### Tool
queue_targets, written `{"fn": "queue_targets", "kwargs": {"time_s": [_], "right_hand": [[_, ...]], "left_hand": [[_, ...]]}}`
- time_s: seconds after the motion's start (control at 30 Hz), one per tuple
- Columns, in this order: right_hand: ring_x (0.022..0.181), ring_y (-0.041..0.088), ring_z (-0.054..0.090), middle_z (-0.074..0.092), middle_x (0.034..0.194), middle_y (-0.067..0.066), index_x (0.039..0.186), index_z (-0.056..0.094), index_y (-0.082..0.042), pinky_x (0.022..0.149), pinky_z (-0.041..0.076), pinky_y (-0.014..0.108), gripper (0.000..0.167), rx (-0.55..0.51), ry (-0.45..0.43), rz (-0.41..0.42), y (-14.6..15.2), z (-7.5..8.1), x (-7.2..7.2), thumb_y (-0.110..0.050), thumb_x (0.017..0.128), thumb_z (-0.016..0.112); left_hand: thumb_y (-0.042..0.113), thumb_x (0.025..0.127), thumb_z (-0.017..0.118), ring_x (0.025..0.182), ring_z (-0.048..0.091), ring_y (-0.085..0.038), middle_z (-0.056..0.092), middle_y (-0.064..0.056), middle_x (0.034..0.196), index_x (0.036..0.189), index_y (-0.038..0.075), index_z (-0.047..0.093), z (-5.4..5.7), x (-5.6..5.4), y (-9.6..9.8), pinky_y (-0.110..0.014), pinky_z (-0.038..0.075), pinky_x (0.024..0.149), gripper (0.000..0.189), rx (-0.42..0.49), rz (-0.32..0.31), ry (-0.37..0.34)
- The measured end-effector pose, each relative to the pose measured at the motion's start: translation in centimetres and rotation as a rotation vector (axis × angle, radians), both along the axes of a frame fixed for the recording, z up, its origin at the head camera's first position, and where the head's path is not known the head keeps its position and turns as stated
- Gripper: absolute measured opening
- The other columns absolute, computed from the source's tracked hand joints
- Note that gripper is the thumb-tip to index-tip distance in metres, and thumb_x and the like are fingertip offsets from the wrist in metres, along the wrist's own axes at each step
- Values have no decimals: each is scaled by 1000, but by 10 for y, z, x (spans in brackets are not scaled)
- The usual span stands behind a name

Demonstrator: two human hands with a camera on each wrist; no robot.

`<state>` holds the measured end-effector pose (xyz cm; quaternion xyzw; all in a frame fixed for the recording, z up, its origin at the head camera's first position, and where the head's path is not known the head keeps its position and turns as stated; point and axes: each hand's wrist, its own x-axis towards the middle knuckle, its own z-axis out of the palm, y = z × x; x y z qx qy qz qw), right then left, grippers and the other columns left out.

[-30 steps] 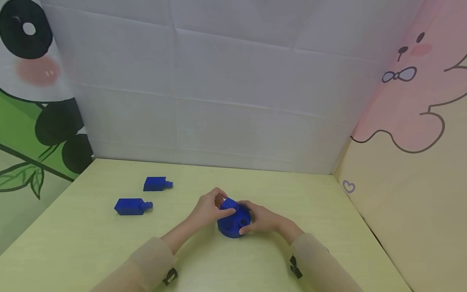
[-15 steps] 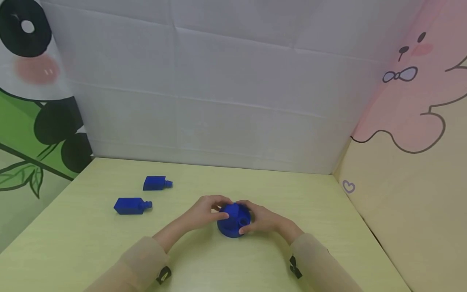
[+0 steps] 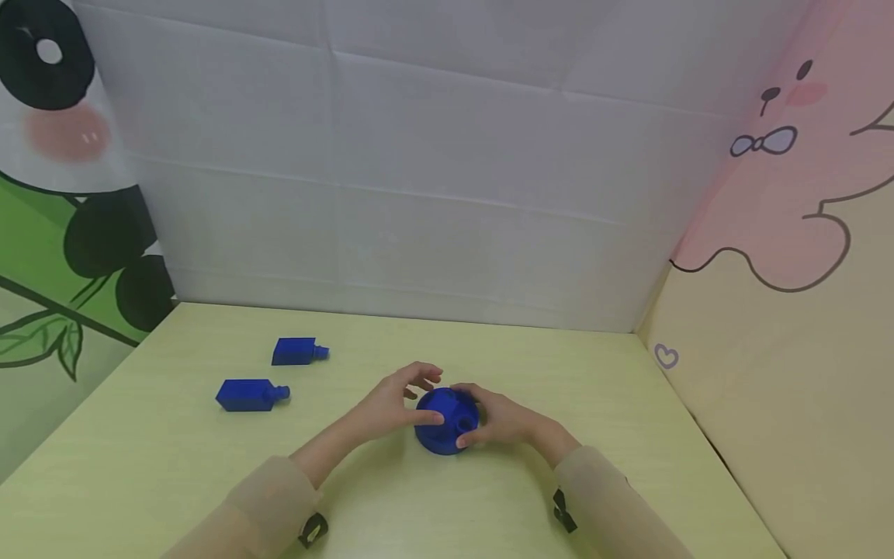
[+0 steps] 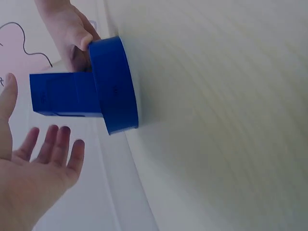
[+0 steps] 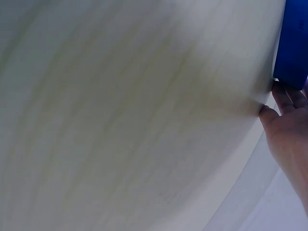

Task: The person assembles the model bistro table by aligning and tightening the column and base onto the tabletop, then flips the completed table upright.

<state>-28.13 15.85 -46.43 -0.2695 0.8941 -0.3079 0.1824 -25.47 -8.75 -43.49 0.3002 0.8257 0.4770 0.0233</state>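
A round blue base [image 3: 434, 444] with a hole in its top sits on the table in the head view. A blue rectangular block [image 4: 62, 94] stands upright from it, as the left wrist view shows. My left hand [image 3: 384, 402] is beside the block, thumb and fingers spread apart. In the left wrist view a gap shows between the left fingers [image 4: 60, 144] and the block. My right hand [image 3: 513, 421] holds the right side of the base with its thumb in front and fingers behind. The right wrist view catches only the base's edge [image 5: 292, 43] against that hand.
Two blue bottle-shaped blocks with narrow necks lie on their sides at the left: a nearer one [image 3: 247, 395] and a farther one [image 3: 296, 351]. A white sheet [image 3: 419, 194] stands behind the pale yellow table [image 3: 559, 365]. Cartoon-printed panels flank both sides.
My left hand gripped the block, which leaned in the base a second ago. The block now stands lower in the base, and the left fingers have spread off it. My right hand has stayed put.
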Motion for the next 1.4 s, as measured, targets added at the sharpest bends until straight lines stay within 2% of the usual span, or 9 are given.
{"fn": "queue_targets", "kwargs": {"time_s": [0.1,0.23,0.43,0.57,0.77,1.0,1.2,1.4], "right_hand": [[127,24,44,42,142,2,144,30,-26,102,40,46,88,2,0,-1,0,1,0,-52,73,75],[128,25,43,42,143,3,145,29,-26,102,40,46,88,-3,-5,4,0,2,1,-51,74,75],[129,26,42,41,143,4,145,29,-24,102,39,47,87,-11,-8,9,0,1,1,-50,75,75],[128,24,43,42,142,2,145,30,-25,102,40,46,86,-14,-4,15,-1,1,1,-49,75,75],[128,22,44,42,142,1,145,30,-27,102,39,45,87,-14,-4,17,-1,0,1,-50,74,75],[128,22,44,42,143,1,145,29,-28,103,38,46,88,-26,0,18,0,0,1,-50,74,76],[129,24,43,43,143,3,145,29,-27,104,36,47,88,-23,13,26,1,-1,0,-48,74,76],[128,23,44,43,142,2,144,30,-27,103,37,46,87,-21,19,29,1,0,-1,-49,74,77]], "left_hand": [[37,72,81,98,58,-21,60,-5,111,122,12,52,2,5,6,-39,49,81,63,-4,89,12],[38,68,84,85,54,-16,58,0,95,112,11,54,2,9,14,-28,47,69,59,-32,165,18],[37,69,84,79,52,-15,54,3,85,99,12,56,-1,8,17,-23,46,65,48,-40,186,11],[37,71,82,79,53,-13,55,3,85,98,13,57,-3,7,14,-22,47,64,44,-28,151,-9],[34,76,79,86,55,-13,59,4,93,105,15,60,-5,5,5,-24,49,70,40,-23,62,-16],[35,82,73,95,56,-13,62,5,106,114,15,64,-5,4,-6,-33,51,78,39,-51,-26,30],[27,87,68,100,55,-15,61,3,111,119,15,63,-3,3,-13,-30,51,79,34,-86,-108,86],[17,89,63,109,55,-18,60,0,120,124,12,61,-3,3,-17,-36,51,84,35,-84,-167,107]]}}
